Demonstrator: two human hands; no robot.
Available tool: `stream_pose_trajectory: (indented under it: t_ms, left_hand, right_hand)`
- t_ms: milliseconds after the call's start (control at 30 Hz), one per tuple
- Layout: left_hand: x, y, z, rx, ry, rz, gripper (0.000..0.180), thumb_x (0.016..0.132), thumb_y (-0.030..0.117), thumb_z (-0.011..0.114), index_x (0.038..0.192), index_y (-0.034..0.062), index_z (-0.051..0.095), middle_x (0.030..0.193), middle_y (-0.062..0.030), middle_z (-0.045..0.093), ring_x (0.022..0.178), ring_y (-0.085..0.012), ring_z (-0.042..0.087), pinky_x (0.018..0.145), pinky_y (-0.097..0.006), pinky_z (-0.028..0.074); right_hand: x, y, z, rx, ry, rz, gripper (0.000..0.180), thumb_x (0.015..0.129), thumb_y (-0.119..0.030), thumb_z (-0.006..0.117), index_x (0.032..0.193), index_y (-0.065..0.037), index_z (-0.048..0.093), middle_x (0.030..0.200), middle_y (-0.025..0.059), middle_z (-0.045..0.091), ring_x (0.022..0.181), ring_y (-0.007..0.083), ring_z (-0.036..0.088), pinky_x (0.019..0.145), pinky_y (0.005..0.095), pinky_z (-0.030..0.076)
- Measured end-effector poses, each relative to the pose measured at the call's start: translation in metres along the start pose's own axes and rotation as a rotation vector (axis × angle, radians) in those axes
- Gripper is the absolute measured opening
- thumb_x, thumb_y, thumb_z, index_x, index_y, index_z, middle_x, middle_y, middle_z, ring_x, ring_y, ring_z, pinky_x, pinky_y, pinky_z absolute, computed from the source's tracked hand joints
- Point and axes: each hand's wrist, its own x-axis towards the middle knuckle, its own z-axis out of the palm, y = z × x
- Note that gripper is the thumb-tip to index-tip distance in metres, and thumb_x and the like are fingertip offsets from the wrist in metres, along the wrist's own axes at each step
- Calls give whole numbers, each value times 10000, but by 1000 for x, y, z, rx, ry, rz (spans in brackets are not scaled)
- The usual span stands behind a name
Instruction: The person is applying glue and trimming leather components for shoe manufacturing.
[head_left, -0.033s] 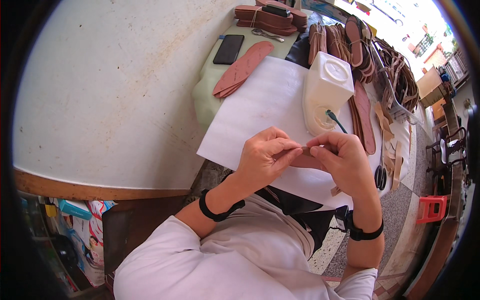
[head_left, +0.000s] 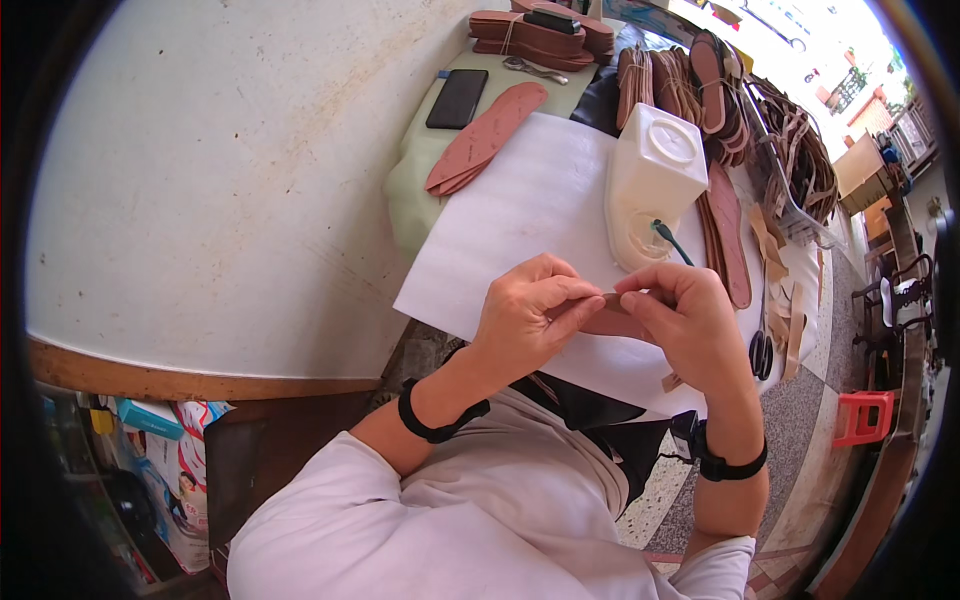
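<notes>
Both my hands pinch a brown shoe insole over the near edge of the white sheet. My left hand grips its left part between thumb and fingers. Closed on the right part is my right hand, thumb and forefinger near the upper edge. The fingers cover much of the insole. Just beyond them stands a cut-open whitish plastic jug, with a dark green brush handle sticking out of its opening.
Reddish-brown insoles lie fanned at the far left beside a black phone. More insoles lean right of the jug. Scissors and tan strips lie at the right edge. A bin of straps stands far right.
</notes>
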Motion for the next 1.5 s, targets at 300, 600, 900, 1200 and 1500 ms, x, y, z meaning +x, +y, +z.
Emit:
stream_pose_trajectory:
  t_ms: [300, 600, 900, 1200, 1500]
  left_hand:
    - [0, -2, 2, 12, -3, 36, 90, 889, 10, 826, 971, 10, 788, 928, -82, 716, 741, -148, 708, 646, -268, 593]
    - [-1, -2, 1, 25, 6, 34, 75, 896, 12, 824, 963, 14, 790, 912, -83, 713, 729, -147, 700, 628, -270, 573]
    - [-1, -2, 1, 18, -4, 26, 73, 896, 12, 826, 959, 14, 789, 906, -81, 714, 731, -145, 698, 634, -267, 569]
    - [-2, 0, 0, 11, -15, -4, 66, 900, 7, 816, 958, 4, 786, 914, -88, 717, 732, -146, 698, 642, -267, 576]
    - [-2, 1, 0, 3, -29, -12, 62, 901, -3, 807, 956, -7, 778, 914, -89, 713, 738, -148, 693, 646, -268, 574]
  right_hand:
    - [4, 3, -16, -237, 46, -62, 151, 890, -52, 744, 1002, 48, 732, 737, 69, 678, 639, 114, 580, 600, 290, 475]
    - [-5, -13, -22, -363, 65, -34, 192, 848, -111, 786, 958, 46, 790, 722, 94, 704, 638, 157, 599, 623, 333, 500]
    - [-7, -17, -26, -236, 57, 19, 107, 879, -47, 751, 938, 43, 749, 726, 63, 659, 649, 95, 576, 594, 276, 471]
    - [-9, 1, -25, -358, 75, -305, 79, 859, 25, 741, 936, 12, 755, 788, 106, 679, 695, 194, 651, 652, 324, 510]
    - [-8, 15, -29, -458, 94, -402, 117, 819, 9, 773, 932, -16, 796, 804, 127, 692, 733, 279, 694, 693, 362, 542]
